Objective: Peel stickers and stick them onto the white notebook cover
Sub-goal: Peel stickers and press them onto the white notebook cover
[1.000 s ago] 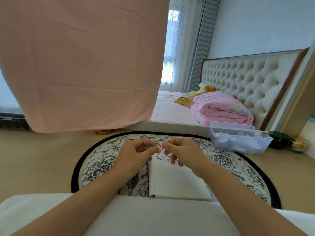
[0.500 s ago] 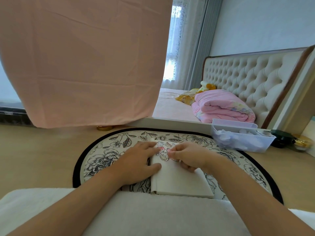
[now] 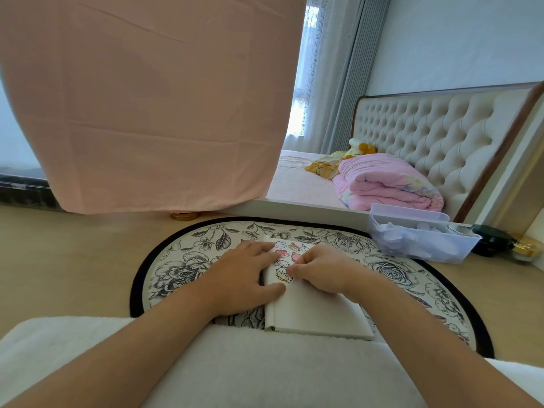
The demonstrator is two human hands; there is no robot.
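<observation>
Where the white notebook (image 3: pixel 318 313) lies: flat on the floral rug (image 3: pixel 188 260) right before me, cover up, its near edge touching the white fleece (image 3: pixel 250 363) that lies nearest me.
Stickers (image 3: pixel 283 262): small cartoon ones show on the far left part of the cover, between my two hands.
Left hand (image 3: pixel 241 278): palm down, fingers straight and spread, it lies across the notebook's left edge and presses there; my thumb rests on the cover just near of the stickers.
Right hand (image 3: pixel 321 269): it rests on the cover with fingers curled under; my thumb tip touches the right edge of the nearest sticker. Whether I pinch that sticker or only press it down, I cannot tell.
Plastic bin (image 3: pixel 418 240): clear, it stands on the floor just beside the rug's far right edge.
Pink cloth (image 3: pixel 147 98): it hangs at the far left, above the floor.
Pink quilt (image 3: pixel 388 184): folded, it lies on the bed (image 3: pixel 300 187) at the far right.
</observation>
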